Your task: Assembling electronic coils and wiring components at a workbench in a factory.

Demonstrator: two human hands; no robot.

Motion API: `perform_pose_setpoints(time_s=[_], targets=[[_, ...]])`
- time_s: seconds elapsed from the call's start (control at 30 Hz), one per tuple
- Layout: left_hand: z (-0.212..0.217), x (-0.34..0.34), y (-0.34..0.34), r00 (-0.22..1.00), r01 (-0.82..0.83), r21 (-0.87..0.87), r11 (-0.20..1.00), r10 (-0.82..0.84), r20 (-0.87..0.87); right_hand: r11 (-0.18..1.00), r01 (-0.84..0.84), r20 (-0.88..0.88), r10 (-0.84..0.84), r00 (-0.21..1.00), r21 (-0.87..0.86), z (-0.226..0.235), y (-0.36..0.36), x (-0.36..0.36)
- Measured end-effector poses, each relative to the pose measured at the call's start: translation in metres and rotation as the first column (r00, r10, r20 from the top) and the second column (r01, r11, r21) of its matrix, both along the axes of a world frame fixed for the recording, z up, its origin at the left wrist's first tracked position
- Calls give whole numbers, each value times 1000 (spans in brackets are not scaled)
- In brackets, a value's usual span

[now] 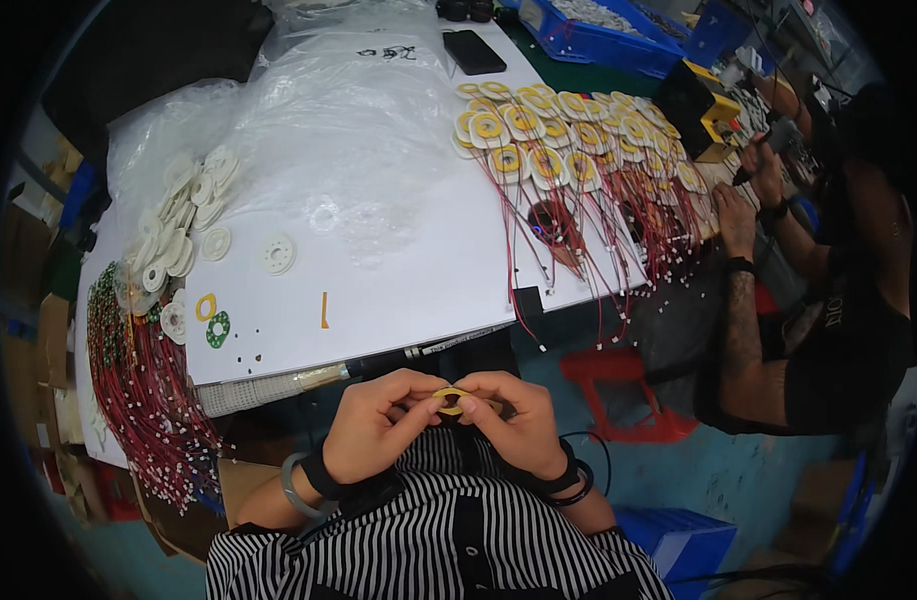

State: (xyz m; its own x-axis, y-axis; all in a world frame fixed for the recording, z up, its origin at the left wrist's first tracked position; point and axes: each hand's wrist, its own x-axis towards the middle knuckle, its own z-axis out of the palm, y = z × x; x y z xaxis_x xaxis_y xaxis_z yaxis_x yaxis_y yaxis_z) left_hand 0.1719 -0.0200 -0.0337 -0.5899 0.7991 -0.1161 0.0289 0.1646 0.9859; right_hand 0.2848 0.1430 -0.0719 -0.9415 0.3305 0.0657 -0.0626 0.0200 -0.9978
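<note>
Just past the table's front edge, my left hand and my right hand meet in front of my striped top. Fingertips of both pinch a small yellow ring from its two sides; my fingers cover part of it. On the white table, ahead and to the left, lie a similar yellow ring and a green ring-shaped board. A narrow orange strip lies to their right. Behind these are a loose white disc with holes and a heap of white discs.
Red wires with white connectors hang off the left edge. At right, white discs with yellow rings trail red wires. A plastic bag, phone and blue tray sit behind. A co-worker's hands work right, near a red stool.
</note>
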Motion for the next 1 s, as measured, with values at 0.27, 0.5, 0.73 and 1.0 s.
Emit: perform_pose_setpoints(time_s=[0.27,0.5,0.73,1.0], targets=[[1,8,2,999,27,-28,999,-28,-41,995,28,-57,-23,998,93,-3,4,8],[-3,7,-2,988,62,-9,998,-63,-143,966,15,-118,16,993,259,3,6,8],[-7,6,-4,951,85,-23,996,-88,-297,871,89,-200,10,980,483,2,7,10],[-10,3,-4,834,159,74,984,-94,-543,755,199,-352,45,935,624,5,6,12]])
